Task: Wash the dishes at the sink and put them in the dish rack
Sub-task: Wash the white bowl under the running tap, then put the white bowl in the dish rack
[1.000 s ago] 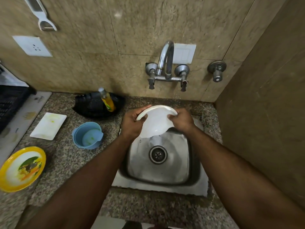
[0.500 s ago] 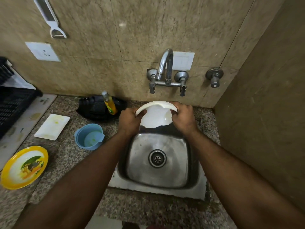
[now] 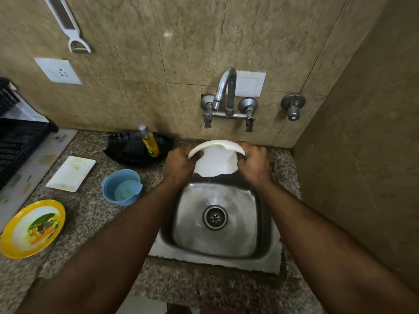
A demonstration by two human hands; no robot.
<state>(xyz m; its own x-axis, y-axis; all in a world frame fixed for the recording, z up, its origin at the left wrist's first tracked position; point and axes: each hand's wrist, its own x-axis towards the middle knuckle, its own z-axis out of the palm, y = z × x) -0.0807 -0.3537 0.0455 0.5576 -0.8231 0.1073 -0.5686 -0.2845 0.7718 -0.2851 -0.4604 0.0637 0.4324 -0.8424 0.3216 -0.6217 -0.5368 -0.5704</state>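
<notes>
White plate [image 3: 215, 160], tilted on edge above the steel sink [image 3: 217, 225] at frame centre; left hand [image 3: 180, 165] and right hand [image 3: 255, 163] grip its opposite rims.

Dim, warm light with dark vignetted corners, wide-angle bending at the edges, and soft glare on the sink [image 3: 217, 252].

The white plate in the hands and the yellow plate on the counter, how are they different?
The white plate is held tilted over the sink by the left hand and right hand; the yellow plate lies flat on the counter, untouched. The white plate is plain with water dripping off; the yellow plate has a yellow rim and food smears. Both are round.
</notes>
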